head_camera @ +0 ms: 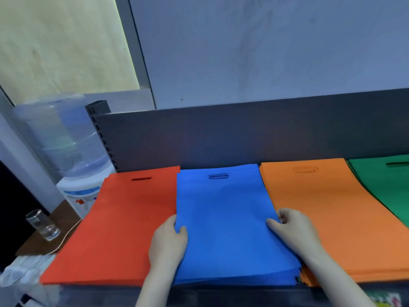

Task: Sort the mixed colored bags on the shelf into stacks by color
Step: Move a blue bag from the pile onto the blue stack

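Observation:
Four flat stacks of bags lie side by side on the shelf: red (119, 222), blue (223, 209), orange (327, 209) and green (385, 185), each with a handle slot at the far end. My left hand (168, 240) grips the left edge of the blue stack, thumb on top and fingers under the edge. On the blue stack's right edge my right hand (292, 227) holds on the same way, thumb on top, fingers curled round the edge.
The dark grey shelf back panel (243, 134) rises behind the stacks, and the shelf's front lip (221, 293) runs below them. Left of the shelf stand a water dispenser (73, 165) and a drinking glass (42, 224) on a small brown table.

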Tool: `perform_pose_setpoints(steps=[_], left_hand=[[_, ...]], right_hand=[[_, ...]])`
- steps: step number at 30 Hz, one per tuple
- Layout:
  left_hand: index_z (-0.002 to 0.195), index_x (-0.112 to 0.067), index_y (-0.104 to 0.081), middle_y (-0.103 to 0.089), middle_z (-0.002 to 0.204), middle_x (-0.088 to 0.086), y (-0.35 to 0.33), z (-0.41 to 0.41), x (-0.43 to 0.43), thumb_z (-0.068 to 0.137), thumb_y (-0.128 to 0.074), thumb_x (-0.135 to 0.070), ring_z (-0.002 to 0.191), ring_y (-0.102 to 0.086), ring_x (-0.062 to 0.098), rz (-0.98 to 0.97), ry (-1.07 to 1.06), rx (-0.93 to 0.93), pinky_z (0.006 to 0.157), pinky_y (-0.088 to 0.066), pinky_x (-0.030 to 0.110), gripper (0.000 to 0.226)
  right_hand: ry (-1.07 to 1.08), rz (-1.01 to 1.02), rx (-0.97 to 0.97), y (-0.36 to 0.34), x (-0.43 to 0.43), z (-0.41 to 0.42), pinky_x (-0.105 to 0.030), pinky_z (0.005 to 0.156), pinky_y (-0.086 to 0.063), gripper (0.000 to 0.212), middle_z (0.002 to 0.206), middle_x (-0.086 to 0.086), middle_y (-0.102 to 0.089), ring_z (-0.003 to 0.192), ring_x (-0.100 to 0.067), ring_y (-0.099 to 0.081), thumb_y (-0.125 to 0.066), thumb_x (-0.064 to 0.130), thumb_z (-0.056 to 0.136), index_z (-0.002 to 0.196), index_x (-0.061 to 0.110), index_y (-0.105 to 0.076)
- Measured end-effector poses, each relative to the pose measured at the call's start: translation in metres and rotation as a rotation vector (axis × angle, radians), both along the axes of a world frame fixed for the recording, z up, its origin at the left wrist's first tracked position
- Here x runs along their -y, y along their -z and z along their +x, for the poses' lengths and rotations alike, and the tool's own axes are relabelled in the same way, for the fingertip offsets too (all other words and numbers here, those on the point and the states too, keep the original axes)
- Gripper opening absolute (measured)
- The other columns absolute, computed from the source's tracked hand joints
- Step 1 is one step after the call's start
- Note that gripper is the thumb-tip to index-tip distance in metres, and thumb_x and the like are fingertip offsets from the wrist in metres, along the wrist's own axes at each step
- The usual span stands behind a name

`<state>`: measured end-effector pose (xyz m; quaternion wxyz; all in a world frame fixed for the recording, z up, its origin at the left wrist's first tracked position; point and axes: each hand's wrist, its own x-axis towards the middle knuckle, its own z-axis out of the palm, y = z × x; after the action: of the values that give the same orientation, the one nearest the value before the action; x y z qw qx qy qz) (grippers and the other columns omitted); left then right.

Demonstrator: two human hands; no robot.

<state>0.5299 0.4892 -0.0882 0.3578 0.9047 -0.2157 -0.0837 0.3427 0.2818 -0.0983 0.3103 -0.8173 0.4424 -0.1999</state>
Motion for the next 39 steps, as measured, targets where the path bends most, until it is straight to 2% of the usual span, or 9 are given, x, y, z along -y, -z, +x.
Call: perform_pose_setpoints(steps=[6, 14, 15, 17, 19, 21, 23, 27, 39], left_hand=[[0.103, -0.022, -0.062, -0.068, 0.101, 0.006, -0.005, 0.004, 0.005, 0.087, -0.048, -0.02, 0.096, -0.062, 0.033, 0.091, 0.048, 0.084, 0.075, -0.05, 0.035, 0.021], [0.091, -0.02, -0.063, -0.069, 0.094, 0.006, -0.01, 0.014, -0.002, 0.086, -0.05, -0.02, 0.091, -0.063, 0.031, 0.09, 0.188, 0.076, 0.07, -0.047, 0.032, 0.014], [0.089, -0.02, -0.062, -0.069, 0.091, 0.006, -0.017, 0.015, -0.005, 0.086, -0.051, -0.022, 0.091, -0.063, 0.031, 0.12, 0.209, 0.1, 0.069, -0.047, 0.033, 0.011], [0.095, -0.016, -0.059, -0.067, 0.094, 0.007, -0.032, 0.016, -0.009, 0.088, -0.052, -0.027, 0.095, -0.063, 0.033, 0.19, 0.2, 0.239, 0.071, -0.049, 0.036, 0.015], [0.116, -0.013, -0.055, -0.063, 0.109, 0.008, -0.05, 0.008, -0.009, 0.091, -0.052, -0.03, 0.105, -0.06, 0.031, 0.239, 0.197, 0.402, 0.079, -0.05, 0.038, 0.03], [0.133, -0.013, -0.047, -0.055, 0.131, 0.006, -0.064, -0.011, -0.002, 0.094, -0.05, -0.033, 0.121, -0.052, 0.025, 0.245, 0.309, 0.435, 0.094, -0.045, 0.037, 0.044], [0.146, -0.016, -0.033, -0.037, 0.151, 0.0, -0.071, -0.037, 0.012, 0.096, -0.048, -0.039, 0.138, -0.036, 0.019, 0.267, 0.474, 0.403, 0.106, -0.035, 0.032, 0.057], [0.152, -0.021, -0.02, -0.018, 0.159, -0.005, -0.073, -0.097, 0.042, 0.096, -0.046, -0.044, 0.146, -0.017, 0.014, 0.266, 0.679, 0.407, 0.112, -0.029, 0.032, 0.066], [0.148, -0.022, -0.028, -0.032, 0.152, -0.008, -0.082, -0.27, 0.13, 0.095, -0.047, -0.047, 0.14, -0.028, 0.014, 0.177, 0.924, 0.523, 0.106, -0.035, 0.029, 0.061]], right_hand=[[0.035, 0.068, -0.046, -0.013, -0.003, 0.005, -0.031, 0.053, -0.023, 0.031, 0.058, -0.001, -0.04, 0.054, -0.018, -0.037, -0.061, 0.029, 0.075, 0.061, 0.016, -0.037], [0.073, 0.011, -0.181, -0.027, -0.013, 0.007, -0.032, 0.054, -0.022, 0.03, 0.061, -0.007, -0.043, 0.058, -0.024, -0.04, -0.063, 0.029, 0.074, 0.061, 0.012, -0.041], [0.081, -0.024, -0.211, -0.031, -0.013, 0.003, -0.032, 0.054, -0.026, 0.027, 0.064, -0.011, -0.051, 0.062, -0.028, -0.048, -0.063, 0.03, 0.076, 0.065, 0.009, -0.05], [0.114, -0.161, -0.242, -0.038, -0.017, -0.01, -0.033, 0.064, -0.041, 0.024, 0.089, -0.009, -0.068, 0.087, -0.03, -0.062, -0.061, 0.032, 0.083, 0.095, 0.011, -0.067], [0.121, -0.287, -0.249, -0.045, -0.027, -0.029, -0.035, 0.08, -0.047, 0.036, 0.111, -0.004, -0.067, 0.104, -0.027, -0.061, -0.058, 0.033, 0.089, 0.12, 0.016, -0.061], [0.095, -0.333, -0.236, -0.048, -0.037, -0.049, -0.035, 0.088, -0.047, 0.043, 0.123, -0.002, -0.06, 0.114, -0.024, -0.056, -0.056, 0.036, 0.091, 0.129, 0.017, -0.054], [0.087, -0.35, -0.237, -0.05, -0.044, -0.07, -0.035, 0.093, -0.045, 0.047, 0.131, -0.001, -0.056, 0.121, -0.022, -0.05, -0.055, 0.038, 0.092, 0.135, 0.018, -0.049], [0.123, -0.367, -0.245, -0.056, -0.05, -0.117, -0.031, 0.102, -0.041, 0.055, 0.142, 0.003, -0.046, 0.131, -0.017, -0.042, -0.052, 0.039, 0.094, 0.143, 0.018, -0.039], [0.261, -0.36, -0.203, -0.082, -0.009, -0.296, -0.023, 0.108, -0.031, 0.058, 0.149, 0.007, -0.038, 0.138, -0.009, -0.033, -0.052, 0.037, 0.095, 0.147, 0.02, -0.033]])
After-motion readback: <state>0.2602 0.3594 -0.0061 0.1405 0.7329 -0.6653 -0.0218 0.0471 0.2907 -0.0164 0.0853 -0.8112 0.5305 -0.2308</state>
